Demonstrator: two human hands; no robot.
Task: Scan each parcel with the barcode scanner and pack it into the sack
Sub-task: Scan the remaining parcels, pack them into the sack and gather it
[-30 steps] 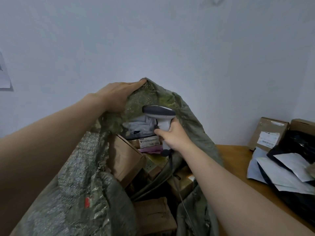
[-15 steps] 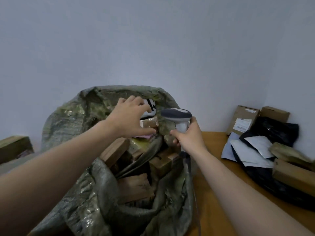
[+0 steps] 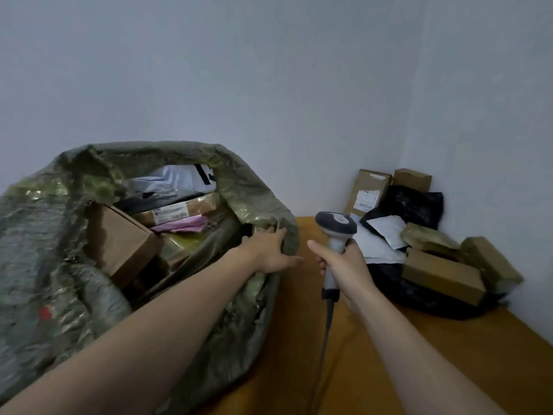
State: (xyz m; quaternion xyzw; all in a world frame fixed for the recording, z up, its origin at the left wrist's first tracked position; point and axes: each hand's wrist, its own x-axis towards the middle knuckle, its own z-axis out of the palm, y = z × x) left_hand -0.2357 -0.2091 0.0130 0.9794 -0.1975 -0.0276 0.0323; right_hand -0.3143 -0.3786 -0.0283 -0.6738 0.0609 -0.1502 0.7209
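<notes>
A green woven sack (image 3: 54, 265) stands open on the left, filled with parcels: a brown box (image 3: 119, 241), a white mailer (image 3: 176, 181), a labelled carton (image 3: 179, 211) and a pink packet (image 3: 182, 224). My left hand (image 3: 269, 251) is at the sack's right rim, fingers tucked over the folded edge, thumb stretched right. My right hand (image 3: 344, 265) grips the handle of the grey barcode scanner (image 3: 336, 224) just right of the sack, above the wooden table (image 3: 434, 354). The scanner's cable hangs down toward me.
A pile of parcels lies in the table's far right corner: upright cartons (image 3: 368, 191), black bags (image 3: 416, 205), white mailers (image 3: 386, 229), a brown box (image 3: 440, 274) and a green-wrapped packet (image 3: 428, 238). Grey walls close the back and right.
My left hand left the parcels in the sack's mouth and moved to its right rim. My right hand carried the scanner rightward, off the sack and over the table.
</notes>
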